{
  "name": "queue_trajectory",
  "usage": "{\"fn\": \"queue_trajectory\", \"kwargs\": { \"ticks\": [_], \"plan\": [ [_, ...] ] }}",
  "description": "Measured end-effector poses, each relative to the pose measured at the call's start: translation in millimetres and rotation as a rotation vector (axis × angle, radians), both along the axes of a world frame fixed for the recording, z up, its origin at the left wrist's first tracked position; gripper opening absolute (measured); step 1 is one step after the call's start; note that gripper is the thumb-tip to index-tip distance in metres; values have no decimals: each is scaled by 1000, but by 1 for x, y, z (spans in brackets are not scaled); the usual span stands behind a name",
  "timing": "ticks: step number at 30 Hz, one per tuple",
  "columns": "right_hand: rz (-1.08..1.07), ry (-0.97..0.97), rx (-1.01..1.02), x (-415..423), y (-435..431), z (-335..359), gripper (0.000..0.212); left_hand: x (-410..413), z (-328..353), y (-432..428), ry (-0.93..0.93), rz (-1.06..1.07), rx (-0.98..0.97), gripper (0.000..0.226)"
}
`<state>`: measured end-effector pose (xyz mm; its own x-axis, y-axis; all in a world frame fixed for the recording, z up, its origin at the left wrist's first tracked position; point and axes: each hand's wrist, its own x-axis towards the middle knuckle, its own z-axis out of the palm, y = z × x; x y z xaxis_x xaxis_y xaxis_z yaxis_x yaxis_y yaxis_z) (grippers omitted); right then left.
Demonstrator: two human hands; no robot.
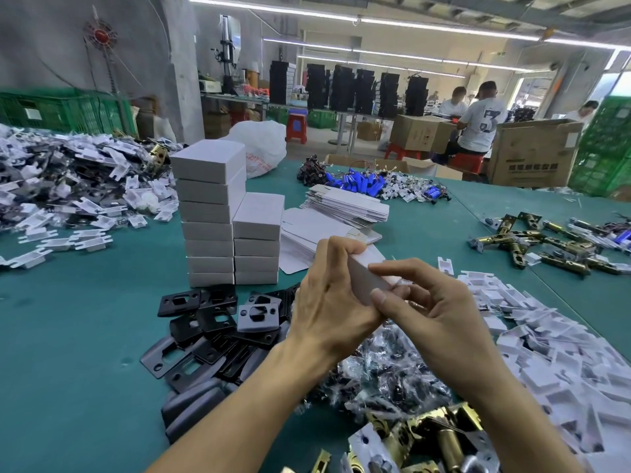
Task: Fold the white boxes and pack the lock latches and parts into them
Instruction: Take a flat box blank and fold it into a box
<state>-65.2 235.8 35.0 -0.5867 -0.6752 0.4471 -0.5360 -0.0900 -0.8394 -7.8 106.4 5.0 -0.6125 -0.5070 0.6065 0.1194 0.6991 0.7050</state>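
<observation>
Folding a box (370, 279) midair; left hand (327, 302) and right hand (440, 312) both pinch it. Closed boxes (218, 216) stacked beyond left hand; blanks (345, 206) and latches (440, 435) remain, so plenty left.

Boxes (208, 216), plates (205, 322), latches (560, 245) on green table (85, 336)
</observation>
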Motion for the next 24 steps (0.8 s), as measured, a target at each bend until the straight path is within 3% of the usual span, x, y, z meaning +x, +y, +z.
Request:
{"fn": "queue_trajectory", "kwargs": {
  "ticks": [9,16,21,24],
  "plan": [
    [-63,167,-23,4,-3,-4,42,3,7,0,90,-24,-36,94],
    [-46,238,-23,0,-2,-3,34,2,6,-2,93,0,-130,87],
    [-22,234,-26,1,-2,1,28,2,6,-4,173,-10,-243,63],
    [-44,223,-13,1,-1,1,25,1,4,-3,138,2,-229,64]
  ]
}}
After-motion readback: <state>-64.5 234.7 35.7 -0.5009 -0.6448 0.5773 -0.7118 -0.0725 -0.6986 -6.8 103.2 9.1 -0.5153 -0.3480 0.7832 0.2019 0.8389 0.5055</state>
